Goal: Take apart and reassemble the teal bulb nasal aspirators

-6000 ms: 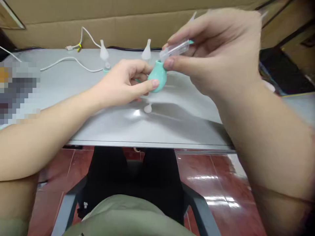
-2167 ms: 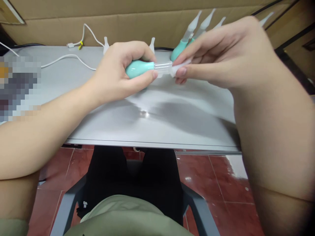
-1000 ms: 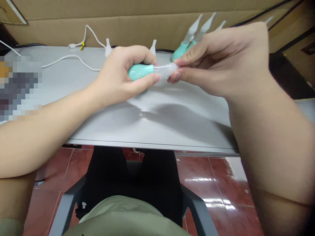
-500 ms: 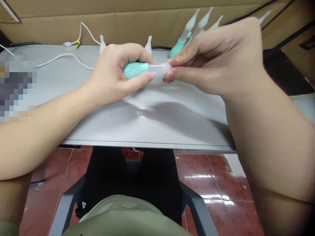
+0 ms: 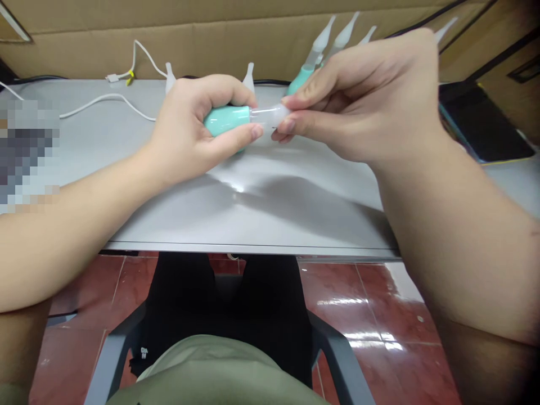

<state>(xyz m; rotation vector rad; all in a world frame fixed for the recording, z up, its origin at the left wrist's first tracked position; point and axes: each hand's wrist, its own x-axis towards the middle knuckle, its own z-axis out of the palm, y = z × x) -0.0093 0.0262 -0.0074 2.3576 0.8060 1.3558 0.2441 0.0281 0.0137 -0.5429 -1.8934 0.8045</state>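
My left hand [image 5: 188, 121] is wrapped round the teal bulb of a nasal aspirator [image 5: 228, 120], held sideways above the table. A clear tube [image 5: 261, 116] sticks out of the bulb toward the right. At the tube's far end, the thumb and fingers of my right hand [image 5: 371, 104] pinch a whitish translucent nozzle [image 5: 280, 114], most of it hidden inside the grip. Behind my left hand stand two white tapered nozzles, one on the left [image 5: 170, 77] and one on the right [image 5: 248, 77], their lower parts covered by the hand.
Several teal aspirators [image 5: 300, 79] with white tips stand at the back right, partly behind my right hand. A white cable [image 5: 105, 97] lies at the back left. A dark phone-like slab [image 5: 485, 124] rests on the right of the grey table [image 5: 202, 222]. Cardboard [image 5: 236, 42] lines the back.
The whole view has shifted slightly, so my hands and the things on the table appear a little further left. Both grips on the aspirator look the same.
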